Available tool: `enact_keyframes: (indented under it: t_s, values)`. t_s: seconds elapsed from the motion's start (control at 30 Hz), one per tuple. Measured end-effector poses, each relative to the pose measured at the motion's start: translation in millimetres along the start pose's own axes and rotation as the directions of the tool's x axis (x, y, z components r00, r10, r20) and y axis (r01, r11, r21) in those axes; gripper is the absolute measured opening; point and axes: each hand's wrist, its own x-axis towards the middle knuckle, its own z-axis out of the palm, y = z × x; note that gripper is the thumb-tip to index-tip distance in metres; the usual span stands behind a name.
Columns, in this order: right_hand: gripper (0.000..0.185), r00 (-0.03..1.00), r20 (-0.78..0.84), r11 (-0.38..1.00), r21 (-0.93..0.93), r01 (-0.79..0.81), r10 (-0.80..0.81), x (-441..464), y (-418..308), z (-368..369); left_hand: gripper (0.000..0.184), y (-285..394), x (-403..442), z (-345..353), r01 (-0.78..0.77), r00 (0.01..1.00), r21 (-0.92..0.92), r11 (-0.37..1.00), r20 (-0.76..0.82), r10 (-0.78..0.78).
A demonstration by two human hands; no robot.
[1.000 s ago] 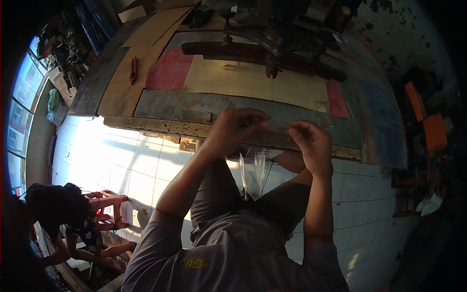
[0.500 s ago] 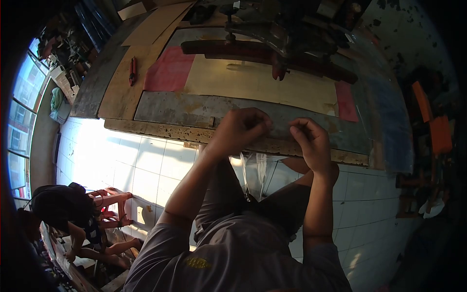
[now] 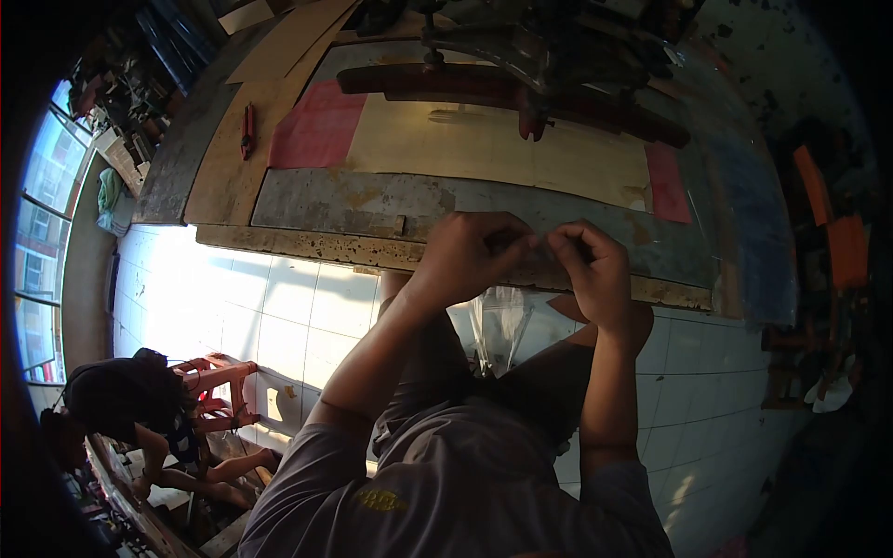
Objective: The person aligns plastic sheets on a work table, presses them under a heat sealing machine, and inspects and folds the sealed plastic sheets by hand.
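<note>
Red and slim, a cutter (image 3: 246,132) lies on the table (image 3: 307,245) left of the yellow sheet (image 3: 502,151), past its adjoining pink piece (image 3: 314,128). On the sheet's near side come the left hand (image 3: 465,253), clear plastic (image 3: 499,324) lower down, and the right hand (image 3: 595,270); both hands are pinched narrow, whether gripping anything I cannot tell. Another pink piece (image 3: 668,184) shows at the sheet's right end.

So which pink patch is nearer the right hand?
The right pink patch, beyond the right hand; the other patch, across the cream sheet, lies near the red cutter.
</note>
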Motion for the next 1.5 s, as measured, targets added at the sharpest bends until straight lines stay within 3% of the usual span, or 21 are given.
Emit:
enact_keyframes:
  t_s: [0.3,0.7,0.83,1.2,1.5]
  values:
    - [0.013,0.999,0.024,0.999,-0.011,0.046,-0.046,-2,6,-3,0.019,-3,0,0,-0.041,0.999,-0.072,0.997,0.016,0.042]
    - [0.008,0.999,-0.004,0.999,-0.008,0.052,-0.052,-2,5,2,0.017,-8,-2,7,-0.082,0.995,-0.006,0.997,-0.059,0.082]
    - [0.008,1.0,0.018,0.999,0.043,-0.019,0.018,-2,5,-6,0.018,-8,-1,2,-0.036,0.998,-0.107,0.994,-0.047,0.031]
    - [0.009,1.0,0.002,0.991,0.133,-0.008,0.008,0,10,-20,0.019,-9,0,-22,0.125,0.992,-0.24,0.963,0.044,-0.118]
    - [0.013,0.999,-0.015,0.986,0.161,-0.036,0.039,2,7,-20,0.023,-24,1,-16,-0.01,0.999,-0.3,0.954,-0.053,-0.007]
